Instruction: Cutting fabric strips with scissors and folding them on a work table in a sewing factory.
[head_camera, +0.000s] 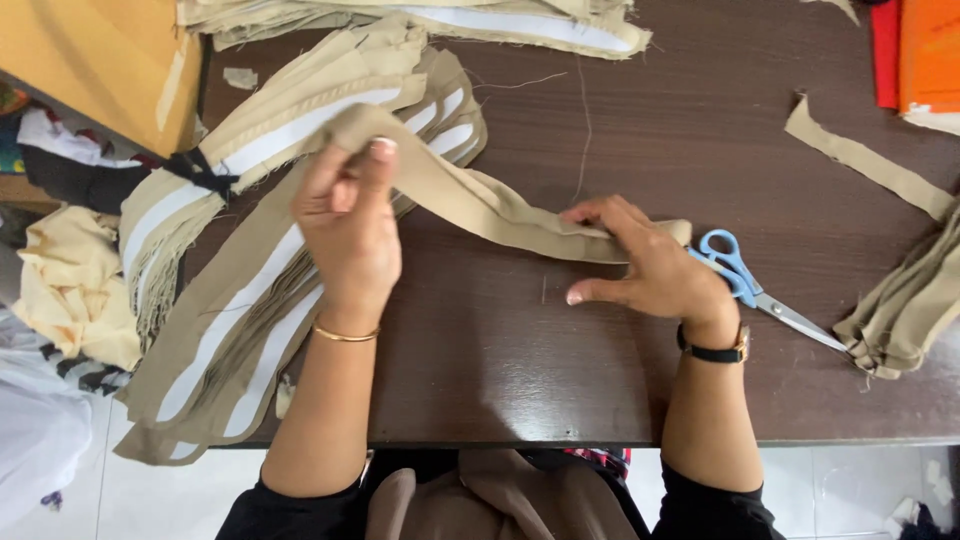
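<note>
Folded khaki fabric strip (480, 200), stretched across table

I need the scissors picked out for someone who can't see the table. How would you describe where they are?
Start at the dark brown table and find the right hand pressing down a khaki fabric strip. The scissors lie just beyond its wrist. They alone have light blue handles and metal blades, among tan cloth.

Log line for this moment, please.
left hand: pinching khaki fabric strip, lifted | right hand: pressing strip end flat on table | scissors: idle beside right hand
</note>
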